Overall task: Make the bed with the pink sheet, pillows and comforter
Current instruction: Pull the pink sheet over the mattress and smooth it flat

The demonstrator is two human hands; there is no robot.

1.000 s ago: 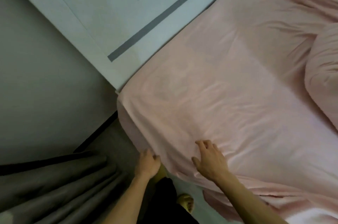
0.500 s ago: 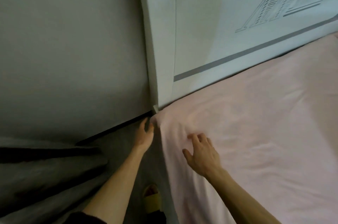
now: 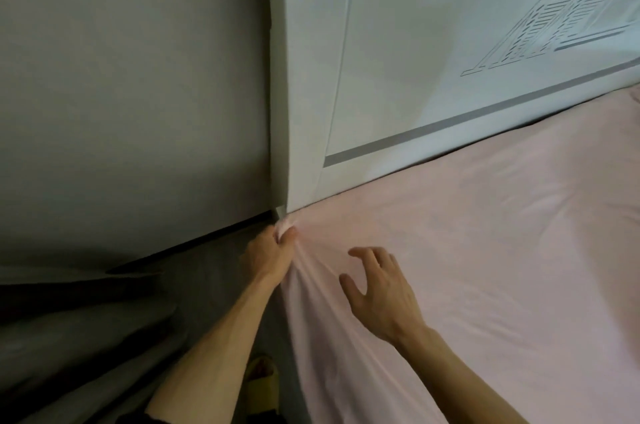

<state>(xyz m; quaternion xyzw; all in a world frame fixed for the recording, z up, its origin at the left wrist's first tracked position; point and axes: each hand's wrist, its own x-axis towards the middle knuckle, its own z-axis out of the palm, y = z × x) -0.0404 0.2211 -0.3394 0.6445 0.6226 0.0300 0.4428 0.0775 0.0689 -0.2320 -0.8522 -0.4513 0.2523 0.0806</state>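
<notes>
1. Pink sheet (image 3: 485, 267): thin, soft, light, covering the mattress below the headboard (image 3: 415, 77).
2. Your left hand (image 3: 268, 255) pinches its corner at ten o'clock.
3. Your right hand (image 3: 381, 292) hovers spread, holding nothing; grip the hem there.

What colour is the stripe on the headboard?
Grey stripe on a white headboard; head view.

A: Where's the pink sheet (image 3: 485, 267)?

B: Spread over the mattress, up against the white headboard (image 3: 433, 60), mostly smooth with soft creases.

A: And the corner?

B: Bunched into tight folds beside the headboard's lower edge, draping down the side; possibly untucked, hard to tell.
</notes>
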